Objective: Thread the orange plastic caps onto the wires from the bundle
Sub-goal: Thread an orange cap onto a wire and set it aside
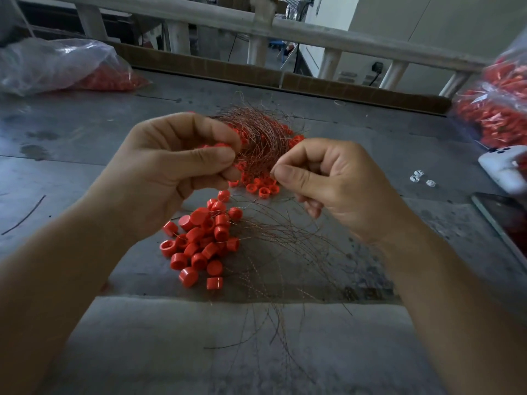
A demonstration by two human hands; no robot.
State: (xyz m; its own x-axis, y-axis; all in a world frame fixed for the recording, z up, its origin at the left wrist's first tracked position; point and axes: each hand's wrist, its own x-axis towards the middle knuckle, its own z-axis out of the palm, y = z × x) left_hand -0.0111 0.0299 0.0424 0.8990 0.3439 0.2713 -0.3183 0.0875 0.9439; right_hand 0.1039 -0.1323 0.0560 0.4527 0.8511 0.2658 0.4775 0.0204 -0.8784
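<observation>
While both forearms reach in over the worktop [85, 172], left hand [182, 158] sits raised, fingers curled, thumb and index clamped on the wire bundle [256, 132] edge. Right hand [333, 181] faces it, thumb and index pinching one wire [270, 167] from that bundle. Orange caps [199, 240] heaped on worktop below, more under bundle.

A gray table [85, 172] fills most of the view. A crinkly clear plastic bag [51, 64] lies on its far left corner. A second bag [496, 109] sits at the far right. Just below that one is a white gadget [504, 172], and 3 tiny white bits [419, 178] lie near it. A dark phone [504, 223] lies flat at the right edge. A thin dark line [24, 216] is on the left of the table. A brown cardboard strip [199, 65] runs along the back, with a white railing [285, 32] behind it.
</observation>
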